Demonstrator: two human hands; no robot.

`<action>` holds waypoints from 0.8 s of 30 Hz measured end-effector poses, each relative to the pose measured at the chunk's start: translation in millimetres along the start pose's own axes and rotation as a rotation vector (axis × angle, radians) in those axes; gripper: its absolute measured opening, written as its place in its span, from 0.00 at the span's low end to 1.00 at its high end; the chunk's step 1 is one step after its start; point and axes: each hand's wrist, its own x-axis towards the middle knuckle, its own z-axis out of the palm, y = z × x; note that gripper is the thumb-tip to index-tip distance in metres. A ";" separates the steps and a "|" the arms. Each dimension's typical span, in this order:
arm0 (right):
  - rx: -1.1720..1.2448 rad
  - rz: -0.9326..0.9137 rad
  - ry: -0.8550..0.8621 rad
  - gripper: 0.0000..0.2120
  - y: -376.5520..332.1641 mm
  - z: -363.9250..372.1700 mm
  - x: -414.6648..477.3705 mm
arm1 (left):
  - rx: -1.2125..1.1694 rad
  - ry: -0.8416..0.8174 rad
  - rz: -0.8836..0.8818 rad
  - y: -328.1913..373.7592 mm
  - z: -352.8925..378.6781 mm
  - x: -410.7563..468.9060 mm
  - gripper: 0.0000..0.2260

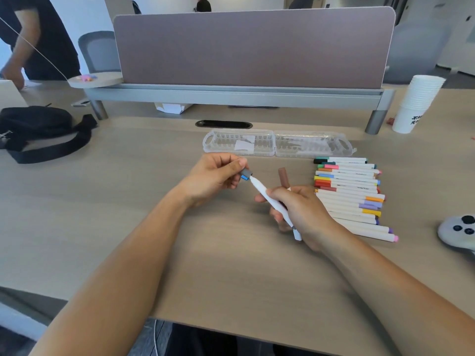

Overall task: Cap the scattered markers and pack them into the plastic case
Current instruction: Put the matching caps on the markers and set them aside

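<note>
The wood-grain desk (102, 201) had wide bare room at the centre and lower left of the frame, and its near edge ran across the bottom. At the centre, the left hand (213, 176) pinched a small grey cap (246, 172) between the thumb and curled fingers. The cap was right at the tip of a white marker (259, 188), where a blue part showed. The right hand (303, 214) was curled round this marker's smooth round barrel. It also held a second marker with a brown cap (283, 177) pointing up.

Just above the hands, the clear plastic case (275, 143) lay open and flat, its two ribbed halves side by side. Right of centre, a row of white markers (347, 194) with coloured ends lay close together, near the right hand. A stack of white paper cups (419, 104) stood at the upper right, and a black fabric bag (38, 129) lay at the left.
</note>
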 end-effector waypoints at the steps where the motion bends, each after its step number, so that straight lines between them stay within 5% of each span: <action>1: -0.007 -0.001 -0.009 0.14 0.2 0.4 -0.2 | 0.009 -0.011 -0.008 0.0 1.6 -0.7 0.09; 17: -0.296 -0.226 -0.005 0.19 5.6 -3.2 0.0 | 0.316 -0.005 0.065 12.5 23.3 -9.6 0.10; 21: -0.302 -0.255 -0.083 0.15 4.5 0.8 0.3 | 0.336 -0.034 -0.028 28.0 9.1 -22.1 0.14; 24: -0.288 -0.271 -0.073 0.10 5.2 3.0 1.8 | 0.401 0.096 -0.113 34.7 -16.6 -37.6 0.15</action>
